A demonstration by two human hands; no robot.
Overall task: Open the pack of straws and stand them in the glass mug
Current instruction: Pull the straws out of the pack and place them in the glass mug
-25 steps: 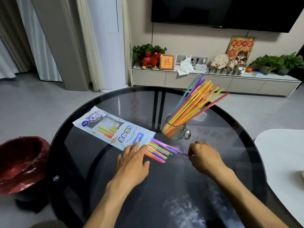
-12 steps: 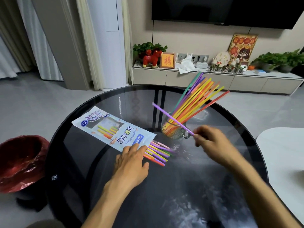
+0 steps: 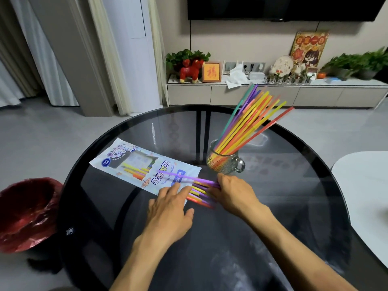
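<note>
Right hand (image 3: 233, 194) curled at the open mouth of the pack (image 3: 144, 165), grip pinching a purple straw (image 3: 186, 177) that lies slanted over the pack's printed face. Left hand (image 3: 170, 206) flat, fingers straight and spread, pressing the pack's near corner onto the worktop (image 3: 283, 196). Loose straws (image 3: 199, 194) fanned out of the pack's mouth between the two hands, blurred at the tips. Just beyond the right hand, glass mug (image 3: 224, 162) upright, handle toward the right, holding a bundle of coloured straws (image 3: 249, 122) leaning right and away. Pack flat, angled toward the worktop's left rim, stopping short of it. Bare dark glass to the right of the mug and along the near edge. Red-lined bin (image 3: 25, 213) on the floor off the left rim; white surface (image 3: 365, 185) off the right rim.
</note>
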